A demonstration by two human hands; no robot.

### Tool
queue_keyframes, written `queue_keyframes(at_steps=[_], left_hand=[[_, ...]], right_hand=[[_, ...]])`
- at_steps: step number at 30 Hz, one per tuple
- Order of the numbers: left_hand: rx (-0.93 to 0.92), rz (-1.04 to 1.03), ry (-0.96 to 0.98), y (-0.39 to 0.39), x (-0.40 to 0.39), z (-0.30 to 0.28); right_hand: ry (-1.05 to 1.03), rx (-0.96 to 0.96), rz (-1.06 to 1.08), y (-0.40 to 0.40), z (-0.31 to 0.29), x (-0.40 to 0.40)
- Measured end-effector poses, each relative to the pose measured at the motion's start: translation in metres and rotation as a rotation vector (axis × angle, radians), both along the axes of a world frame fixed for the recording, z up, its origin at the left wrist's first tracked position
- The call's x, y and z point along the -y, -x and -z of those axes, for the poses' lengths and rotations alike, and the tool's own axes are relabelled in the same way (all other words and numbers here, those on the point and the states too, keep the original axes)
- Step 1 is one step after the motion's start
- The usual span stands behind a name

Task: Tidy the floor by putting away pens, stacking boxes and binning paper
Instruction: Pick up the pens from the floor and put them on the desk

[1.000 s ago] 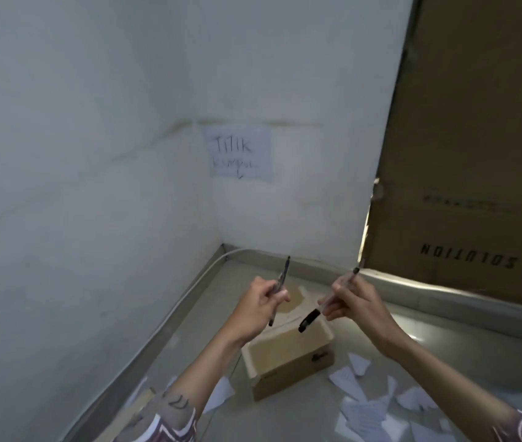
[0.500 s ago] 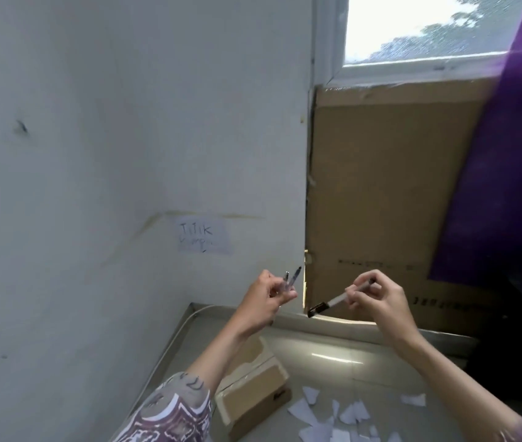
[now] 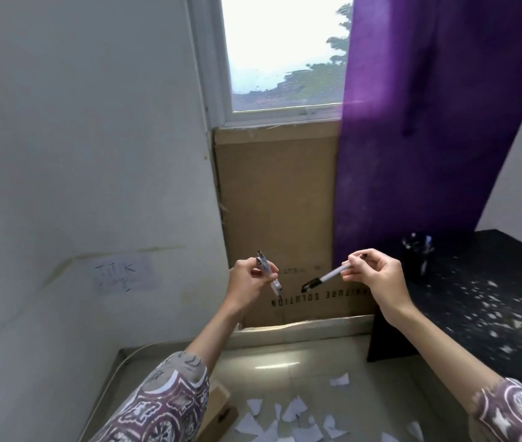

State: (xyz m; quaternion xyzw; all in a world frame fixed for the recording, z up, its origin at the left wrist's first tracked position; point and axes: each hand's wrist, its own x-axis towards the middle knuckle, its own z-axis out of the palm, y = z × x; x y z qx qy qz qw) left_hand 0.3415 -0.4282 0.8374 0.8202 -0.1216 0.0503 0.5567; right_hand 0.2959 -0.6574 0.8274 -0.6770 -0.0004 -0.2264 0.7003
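Two raised hands, each holding pens, stood at the centre of a room corner.

The left hand [image 3: 247, 283] held pens [image 3: 267, 272] at 9 o'clock of the right hand [image 3: 377, 275], which held one pen [image 3: 326, 277]. Behind them a cardboard sheet [image 3: 275, 202] leaned under the window [image 3: 282, 52]. At 3 o'clock a pen holder [image 3: 417, 253] sat on a table [image 3: 482, 291]. At 6 o'clock paper scraps [image 3: 291, 413] lay on the floor [image 3: 285, 355], a box [image 3: 218, 409] to their left.

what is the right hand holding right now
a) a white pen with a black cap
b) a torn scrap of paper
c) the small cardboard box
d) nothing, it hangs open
a: the right hand pinches a white pen with a black cap between thumb and fingertips, capped end pointing toward the left hand, while the paper scraps lie on the floor.
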Motion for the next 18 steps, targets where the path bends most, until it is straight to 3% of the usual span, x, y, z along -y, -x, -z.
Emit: queue_keyframes(at_steps=[7, 18], left_hand=[[0.056, 0.081, 0.006, -0.017, 0.094, -0.010], [-0.005, 0.159, 0.071, -0.076, 0.278, -0.006]], right_hand=[[0.020, 0.053, 0.160, 0.010, -0.008, 0.090], [0.023, -0.020, 0.391, -0.039, 0.002, 0.248]])
